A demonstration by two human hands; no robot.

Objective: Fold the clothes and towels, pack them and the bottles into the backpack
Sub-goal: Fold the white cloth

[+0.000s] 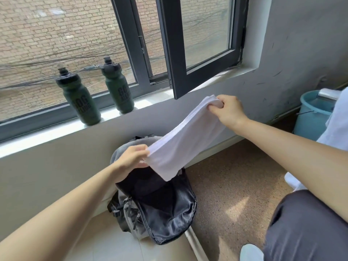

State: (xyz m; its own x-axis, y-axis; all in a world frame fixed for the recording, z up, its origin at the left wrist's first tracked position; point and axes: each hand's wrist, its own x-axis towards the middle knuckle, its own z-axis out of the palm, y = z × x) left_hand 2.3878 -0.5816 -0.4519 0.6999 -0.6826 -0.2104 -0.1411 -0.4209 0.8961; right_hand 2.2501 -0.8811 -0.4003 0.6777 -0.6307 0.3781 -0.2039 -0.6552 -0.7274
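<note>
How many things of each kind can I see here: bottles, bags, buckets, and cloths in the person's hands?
green bottles: 2
backpack: 1
blue bucket: 1
white cloth, held by both hands: 1
Total: 5

Bright daylight pours in through the window (207,34). There's a sunny patch on the floor (237,208), near right. My towel (188,136) looks almost blown out, the wide-angle bends the edges, and the far brick wall (47,31) seems slightly soft.

Dark-framed window (188,44), one sash swung inward, sits in a scuffed grey wall (293,53), with a white sill (47,137) directly below, a sunlit speckled brown floor (235,176) beneath, a blue bucket (312,113) lower right, and brickwork (56,34) outside.
</note>
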